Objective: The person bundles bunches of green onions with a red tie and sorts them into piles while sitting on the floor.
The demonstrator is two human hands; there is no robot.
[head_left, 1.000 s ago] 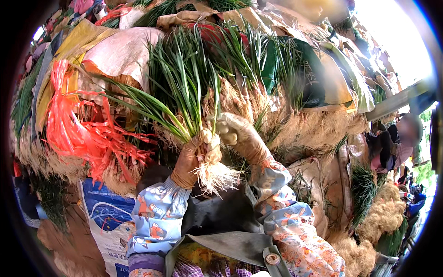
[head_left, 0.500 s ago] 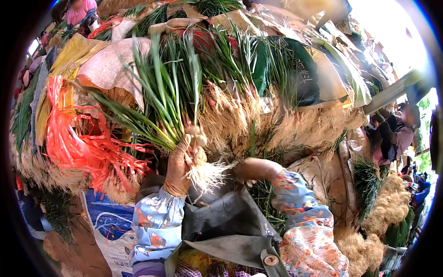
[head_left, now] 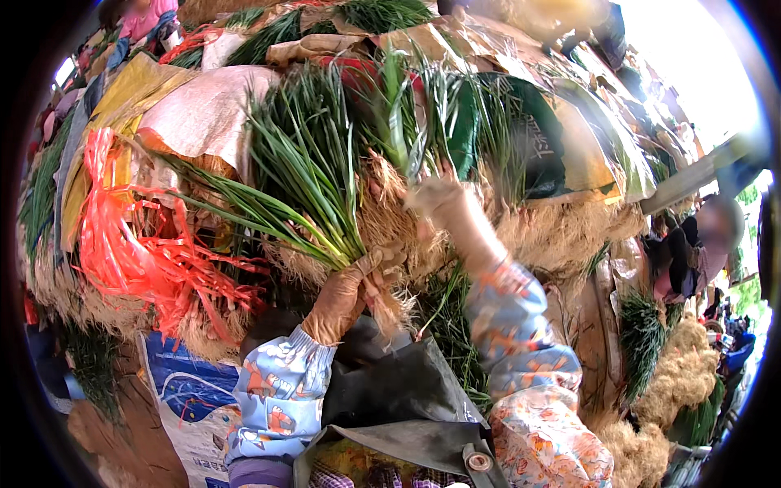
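Note:
My left hand point(head_left: 338, 305), raised over my lap, is closed around the root ends of a bunch of spring onions point(head_left: 329, 232). Their long green leaves fan up and to the left, and pale stringy roots hang out on the right side of the fist. Farther forward, my right hand point(head_left: 446, 202) reaches to the heap of spring onions point(head_left: 382, 191) in front of me, by the pinkish bulbs and green stalks. Motion smears its fingers, so whether it grips any stalks is unclear. A dark apron point(head_left: 382, 390) covers my lap.
Red plastic strips point(head_left: 154, 260) hang in a tangle at the left. Cloths and sacks, one dark green point(head_left: 529, 150), lie over the heap. A blue-and-white sack point(head_left: 191, 398) is at lower left. Root bundles point(head_left: 675, 366) lie at right. A person point(head_left: 146, 24) sits far left.
My right hand has gone from over my lap forward and up to the heap. The left hand has shifted slightly right and down, still around the spring onions.

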